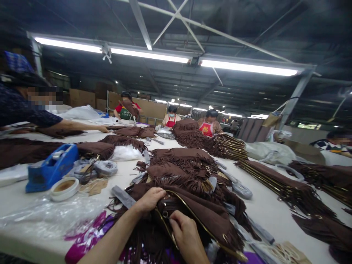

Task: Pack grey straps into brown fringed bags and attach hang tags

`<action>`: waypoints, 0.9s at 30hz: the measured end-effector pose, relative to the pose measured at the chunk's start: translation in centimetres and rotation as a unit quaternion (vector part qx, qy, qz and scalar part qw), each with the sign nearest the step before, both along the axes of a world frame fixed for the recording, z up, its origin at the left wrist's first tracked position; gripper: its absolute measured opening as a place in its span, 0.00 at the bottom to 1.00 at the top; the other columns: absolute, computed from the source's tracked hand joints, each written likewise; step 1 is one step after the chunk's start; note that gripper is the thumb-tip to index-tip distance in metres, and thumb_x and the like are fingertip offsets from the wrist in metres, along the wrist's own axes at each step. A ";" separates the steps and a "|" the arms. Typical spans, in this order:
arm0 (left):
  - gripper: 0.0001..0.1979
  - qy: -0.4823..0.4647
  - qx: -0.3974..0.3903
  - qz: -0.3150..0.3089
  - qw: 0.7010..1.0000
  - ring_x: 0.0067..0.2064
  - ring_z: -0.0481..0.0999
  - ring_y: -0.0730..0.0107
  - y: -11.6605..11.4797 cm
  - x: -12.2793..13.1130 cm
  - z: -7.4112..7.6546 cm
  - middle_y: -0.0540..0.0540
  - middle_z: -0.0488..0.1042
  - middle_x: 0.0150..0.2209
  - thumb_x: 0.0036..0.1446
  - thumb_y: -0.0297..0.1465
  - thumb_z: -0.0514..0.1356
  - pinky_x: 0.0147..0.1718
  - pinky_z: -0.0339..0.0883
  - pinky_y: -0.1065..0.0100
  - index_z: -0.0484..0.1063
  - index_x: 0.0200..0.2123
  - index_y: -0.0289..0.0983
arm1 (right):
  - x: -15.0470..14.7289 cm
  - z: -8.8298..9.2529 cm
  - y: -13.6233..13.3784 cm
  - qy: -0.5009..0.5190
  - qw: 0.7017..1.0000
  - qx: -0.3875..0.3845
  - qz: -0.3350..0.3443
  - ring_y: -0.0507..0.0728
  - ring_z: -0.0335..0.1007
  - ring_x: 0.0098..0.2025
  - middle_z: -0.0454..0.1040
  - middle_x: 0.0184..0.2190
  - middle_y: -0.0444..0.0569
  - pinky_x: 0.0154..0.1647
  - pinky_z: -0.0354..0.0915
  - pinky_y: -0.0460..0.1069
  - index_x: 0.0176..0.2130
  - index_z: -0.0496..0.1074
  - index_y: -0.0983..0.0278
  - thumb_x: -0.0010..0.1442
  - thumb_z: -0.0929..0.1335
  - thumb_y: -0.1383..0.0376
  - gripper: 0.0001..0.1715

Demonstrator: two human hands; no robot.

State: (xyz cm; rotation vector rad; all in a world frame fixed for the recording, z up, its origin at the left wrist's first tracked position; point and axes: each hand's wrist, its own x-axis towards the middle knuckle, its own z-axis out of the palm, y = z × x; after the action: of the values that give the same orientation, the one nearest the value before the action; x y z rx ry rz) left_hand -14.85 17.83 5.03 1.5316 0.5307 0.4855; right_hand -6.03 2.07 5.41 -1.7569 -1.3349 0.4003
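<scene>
A brown fringed bag point(209, 209) lies in front of me, its gold zipper parted and the dark inside showing. My left hand point(150, 200) pinches the bag's upper edge at the left end of the opening. Inside the opening, my right hand point(184, 231) has its thumb and finger closed beside a small metal ring; what they grip is too small to make out. More brown fringed bags point(178, 156) are piled just beyond. Purple and magenta material point(85, 242) shows beneath at the lower left.
A blue tape dispenser point(52, 167), a tape roll point(64, 188) and clear plastic point(49, 216) lie left. Stacked bags with gold zippers point(277, 179) lie right. A person's arm point(79, 125) reaches in from the left; other people sit beyond the table.
</scene>
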 end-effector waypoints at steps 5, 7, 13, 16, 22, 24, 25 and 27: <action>0.22 -0.004 0.008 0.010 1.000 0.23 0.59 0.74 0.1 0.2 -0.2 0.54 0.63 0.20 0.43 0.51 0.59 0.25 0.55 0.71 0.65 0.24 0.36 | -0.4 -1.0 0.6 0.155 0.988 0.017 0.024 0.52 0.54 0.22 0.58 0.18 0.39 0.24 0.51 0.47 0.27 0.65 0.62 0.57 0.62 0.55 0.15; 0.19 -0.007 0.034 0.027 0.999 0.24 0.60 0.73 0.0 0.3 -0.2 0.53 0.63 0.21 0.45 0.48 0.58 0.25 0.55 0.70 0.64 0.23 0.36 | -0.6 -1.2 1.0 0.190 0.981 0.021 0.033 0.52 0.53 0.21 0.59 0.18 0.39 0.24 0.52 0.47 0.27 0.66 0.62 0.56 0.63 0.53 0.16; 0.07 -0.097 0.240 0.175 0.950 0.41 0.68 0.64 -2.3 -1.1 1.0 0.46 0.69 0.37 0.49 0.27 0.56 0.43 0.61 0.65 0.67 0.34 0.38 | -0.9 -1.5 2.1 0.212 0.977 0.034 0.002 0.52 0.57 0.22 0.65 0.17 0.42 0.27 0.55 0.48 0.23 0.65 0.62 0.53 0.65 0.50 0.20; 0.11 -0.132 0.415 0.161 0.885 0.46 0.68 0.64 -3.3 -3.1 1.9 0.44 0.69 0.43 0.56 0.22 0.51 0.46 0.62 0.64 0.71 0.35 0.38 | -0.8 -1.5 2.4 0.241 0.970 0.021 0.007 0.51 0.54 0.20 0.64 0.15 0.41 0.26 0.55 0.47 0.22 0.64 0.62 0.50 0.66 0.48 0.21; 0.11 -0.001 0.572 0.037 0.819 0.38 0.69 0.67 -3.2 -4.4 1.4 0.46 0.70 0.34 0.60 0.22 0.52 0.36 0.62 0.70 0.74 0.32 0.37 | -0.5 -1.7 2.6 0.248 0.968 0.026 0.014 0.50 0.52 0.19 0.63 0.15 0.40 0.25 0.55 0.47 0.23 0.65 0.62 0.49 0.67 0.48 0.21; 0.10 0.056 0.612 0.025 0.789 0.37 0.68 0.66 -3.1 -4.0 1.4 0.46 0.70 0.33 0.58 0.21 0.53 0.35 0.62 0.69 0.72 0.30 0.37 | -0.6 -1.6 2.5 0.246 0.969 0.021 0.014 0.50 0.52 0.19 0.63 0.15 0.40 0.24 0.55 0.47 0.22 0.65 0.62 0.50 0.66 0.48 0.21; 0.10 0.082 0.622 0.016 0.779 0.37 0.68 0.65 -3.1 -3.8 1.6 0.46 0.70 0.33 0.57 0.21 0.53 0.34 0.62 0.68 0.71 0.30 0.37 | -0.6 -1.3 2.4 0.239 0.971 0.019 0.014 0.51 0.53 0.19 0.63 0.15 0.40 0.24 0.55 0.47 0.22 0.64 0.62 0.50 0.66 0.48 0.21; 0.09 0.124 0.621 0.003 0.774 0.36 0.69 0.64 -3.2 -3.7 2.5 0.45 0.71 0.34 0.56 0.20 0.52 0.34 0.62 0.68 0.69 0.31 0.37 | -0.5 -0.5 2.1 0.199 0.980 0.025 0.014 0.53 0.58 0.21 0.66 0.17 0.43 0.25 0.56 0.48 0.22 0.66 0.62 0.51 0.66 0.51 0.19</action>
State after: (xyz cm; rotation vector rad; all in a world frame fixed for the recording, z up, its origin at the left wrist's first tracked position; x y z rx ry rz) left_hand -18.54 14.60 7.57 2.9080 0.4006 0.6965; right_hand -6.53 4.15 4.91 -1.5178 -1.0727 0.6896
